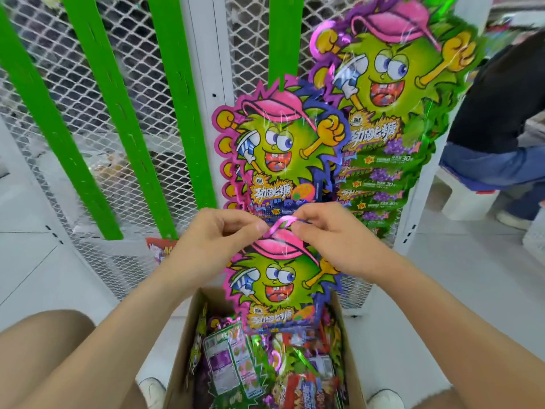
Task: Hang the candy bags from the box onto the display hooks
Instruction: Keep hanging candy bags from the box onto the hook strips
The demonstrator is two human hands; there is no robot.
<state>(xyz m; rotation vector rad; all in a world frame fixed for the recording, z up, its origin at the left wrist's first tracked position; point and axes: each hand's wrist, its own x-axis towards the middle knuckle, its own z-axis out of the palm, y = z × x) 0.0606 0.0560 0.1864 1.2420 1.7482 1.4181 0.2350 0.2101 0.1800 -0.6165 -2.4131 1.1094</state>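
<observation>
Pinching the pink loop atop the candy bag with my left hand and right hand — it dangles over the box, just under the hung bags. Tug too hard and that thin loop could tear — or slip free.

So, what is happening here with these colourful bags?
A person's left hand and right hand pinch the pink loop at the top of one candy bag, held above the open cardboard box of more bags. Two bunches already hang on the mesh display: a pink-edged bunch and a green-edged bunch. This bag is not hung yet.
</observation>
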